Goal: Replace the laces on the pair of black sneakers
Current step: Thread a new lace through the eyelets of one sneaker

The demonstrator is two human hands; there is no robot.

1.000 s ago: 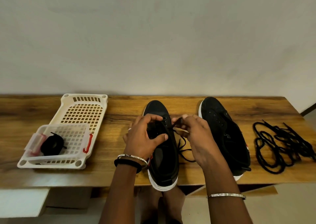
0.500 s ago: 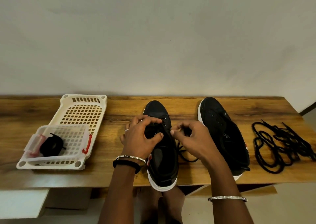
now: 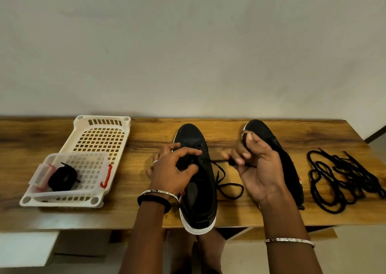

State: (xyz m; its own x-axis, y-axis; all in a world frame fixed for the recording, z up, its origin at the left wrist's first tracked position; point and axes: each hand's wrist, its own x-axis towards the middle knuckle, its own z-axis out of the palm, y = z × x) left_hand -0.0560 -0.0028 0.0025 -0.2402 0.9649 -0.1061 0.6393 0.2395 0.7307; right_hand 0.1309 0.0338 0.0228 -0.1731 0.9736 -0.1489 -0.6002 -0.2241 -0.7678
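Left hand (image 3: 173, 169) is down on the left sneaker (image 3: 200, 202), fingers (image 3: 188, 151) and thumb curled around the eyelet area and gripping the upper. The sneaker lies toe toward the wall, its heel poking just over the desk (image 3: 146, 133) front edge. Right hand (image 3: 261, 169) has its fingers narrow, pinching the lace (image 3: 228, 187). It runs taut from an eyelet across to the pinch, and the slack loops on the desk between the 2 sneakers. The right sneaker (image 3: 292, 175) sits partly behind that hand. Far right is a loose heap of black laces (image 3: 342, 179). Far left, a white basket (image 3: 100, 120) carries a clear tub (image 3: 89, 163) with a coiled black bundle (image 3: 62, 178) inside.
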